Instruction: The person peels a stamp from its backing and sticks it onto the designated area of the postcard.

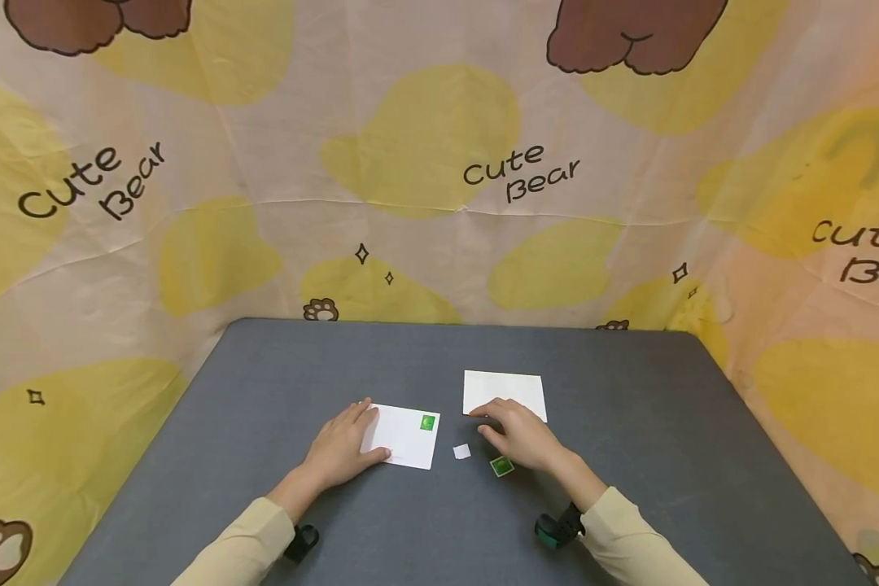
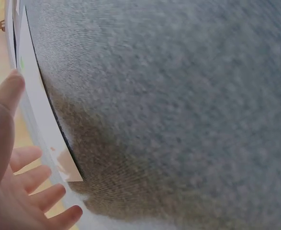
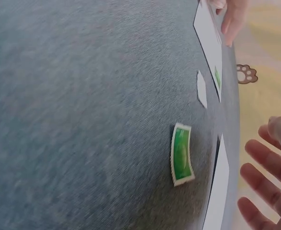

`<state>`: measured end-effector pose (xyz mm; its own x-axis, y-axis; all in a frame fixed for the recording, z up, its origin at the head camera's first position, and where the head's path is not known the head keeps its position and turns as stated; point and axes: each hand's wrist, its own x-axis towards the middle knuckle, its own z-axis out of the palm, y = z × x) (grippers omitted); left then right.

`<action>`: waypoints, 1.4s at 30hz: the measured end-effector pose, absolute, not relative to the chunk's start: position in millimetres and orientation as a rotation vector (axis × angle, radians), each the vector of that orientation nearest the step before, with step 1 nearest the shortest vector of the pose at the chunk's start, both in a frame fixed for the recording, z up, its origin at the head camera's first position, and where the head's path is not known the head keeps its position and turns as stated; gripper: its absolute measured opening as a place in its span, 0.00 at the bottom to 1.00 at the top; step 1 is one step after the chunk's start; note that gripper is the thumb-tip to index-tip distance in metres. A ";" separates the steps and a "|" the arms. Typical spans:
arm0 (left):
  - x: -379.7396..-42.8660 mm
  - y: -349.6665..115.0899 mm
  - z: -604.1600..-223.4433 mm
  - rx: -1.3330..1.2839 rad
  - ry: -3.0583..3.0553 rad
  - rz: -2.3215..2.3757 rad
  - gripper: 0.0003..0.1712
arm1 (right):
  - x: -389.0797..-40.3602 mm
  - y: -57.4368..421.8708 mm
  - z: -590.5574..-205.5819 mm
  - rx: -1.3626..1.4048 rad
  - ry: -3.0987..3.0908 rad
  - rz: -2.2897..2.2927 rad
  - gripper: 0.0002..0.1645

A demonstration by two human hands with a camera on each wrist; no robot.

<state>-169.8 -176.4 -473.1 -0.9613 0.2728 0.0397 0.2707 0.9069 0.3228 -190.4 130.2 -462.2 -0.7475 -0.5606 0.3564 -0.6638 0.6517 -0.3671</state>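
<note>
On the table [image 1: 300, 358], the left hand [image 1: 344, 443] lay spread, gripping nothing, over the stamped card [image 1: 408, 443] (apparently finished); the slack, empty right hand [image 1: 522, 437] hung by the bare card [image 1: 505, 388], which probably awaited the loose stamp [image 1: 501, 466] nearby.

Soft, even light fills the head view; the left wrist view shows brownish shadow and a blurred grey tabletop [image 2: 202, 86]; in the right, distortion bows the green stamp [image 3: 182, 154].

My head view from six o'clock, downward to twelve; wrist views low, close, green-marked card [image 1: 401, 439] in both.
</note>
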 end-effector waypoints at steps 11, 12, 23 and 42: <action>-182.6 -156.8 -469.6 0.564 3.104 0.580 0.37 | -181.4 150.2 -467.9 0.941 -2.630 0.709 0.11; -184.1 -154.2 -469.9 0.580 3.105 0.580 0.37 | -180.0 152.0 -468.4 0.934 -2.627 0.705 0.11; -198.6 -123.7 -471.4 0.768 3.094 0.562 0.35 | -166.2 166.0 -473.0 0.920 -2.650 0.667 0.11; -220.8 -84.7 -472.5 0.810 2.976 0.368 0.38 | -153.5 176.8 -482.3 1.002 -2.674 0.621 0.14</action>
